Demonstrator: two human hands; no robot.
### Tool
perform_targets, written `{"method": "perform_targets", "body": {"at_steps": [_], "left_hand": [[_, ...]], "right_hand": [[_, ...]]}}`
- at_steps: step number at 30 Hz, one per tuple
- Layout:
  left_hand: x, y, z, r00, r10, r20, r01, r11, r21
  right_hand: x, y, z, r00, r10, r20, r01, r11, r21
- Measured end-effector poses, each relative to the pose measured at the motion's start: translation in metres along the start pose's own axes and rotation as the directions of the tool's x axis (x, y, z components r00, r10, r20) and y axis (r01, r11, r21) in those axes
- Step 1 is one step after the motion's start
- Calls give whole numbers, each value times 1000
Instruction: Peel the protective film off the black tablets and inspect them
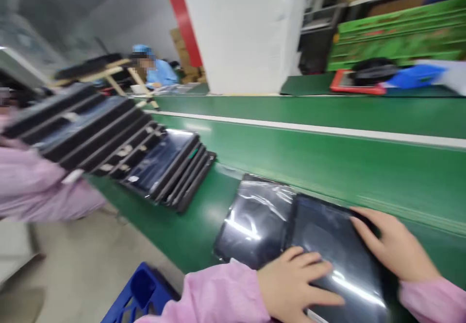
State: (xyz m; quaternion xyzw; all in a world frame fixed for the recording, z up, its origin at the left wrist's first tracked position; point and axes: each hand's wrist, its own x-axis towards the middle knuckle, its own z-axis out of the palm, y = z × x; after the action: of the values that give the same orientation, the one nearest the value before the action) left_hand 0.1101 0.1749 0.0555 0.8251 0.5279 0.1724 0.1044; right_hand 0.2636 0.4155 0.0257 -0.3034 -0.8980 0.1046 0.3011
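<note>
Two dark, glossy flat panels lie side by side on the green table. On the right panel (337, 245), my left hand (296, 281) rests palm down near the lower left, its fingers spread. My right hand (396, 243) is at that panel's upper right edge, with fingers extended along the edge and the thumb apart. The left panel (255, 216) has a wrinkled clear film with bright reflections and sits just beyond my left hand. A small white label shows partly under my left hand at the bottom.
Stacks of dark panels (174, 167) lean along the green table (327, 158) at left. A person in a pink sleeve (40, 182) is beside them; another in blue (162, 73) sits farther back. A blue plastic crate (141, 294) stands below the table edge. A white pillar (243, 31) rises behind.
</note>
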Motion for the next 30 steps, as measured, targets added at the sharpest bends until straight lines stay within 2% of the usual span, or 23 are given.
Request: {"method": "perform_targets", "body": {"at_steps": [1,3,6,8,12,17,20,24,27,30], "left_hand": [[-2,-3,0,1000,2,-19,-3,998,-60],[-7,-8,1,996,-83,-32,79,990,-120],[-18,-16,-1,963,-265,-56,263,964,-45],[-25,-20,-1,940,-327,-93,332,943,34],[-35,-24,-1,944,-312,-109,325,936,138],[-38,-21,-2,938,-321,-129,340,924,173],[-41,-18,-6,918,-371,-140,393,901,185],[-43,-17,-12,912,-394,-113,409,894,185],[-40,-17,-13,902,-418,-111,432,882,187],[-37,-17,-13,893,-437,-107,450,871,195]], "right_hand": [[-11,5,-7,999,-20,33,19,999,34],[-23,5,-17,998,-6,58,4,999,34],[-27,-3,-19,997,13,72,-15,999,28],[-26,-9,-17,996,20,82,-23,999,43],[-29,-12,-18,995,61,75,-67,995,79],[-33,-8,-22,985,160,60,-166,979,114],[-33,-10,-24,986,163,44,-168,976,138],[-34,-19,-28,990,136,-27,-130,978,162],[-40,-24,-34,991,128,-33,-115,956,269],[-50,-23,-39,974,221,45,-216,855,471]]}}
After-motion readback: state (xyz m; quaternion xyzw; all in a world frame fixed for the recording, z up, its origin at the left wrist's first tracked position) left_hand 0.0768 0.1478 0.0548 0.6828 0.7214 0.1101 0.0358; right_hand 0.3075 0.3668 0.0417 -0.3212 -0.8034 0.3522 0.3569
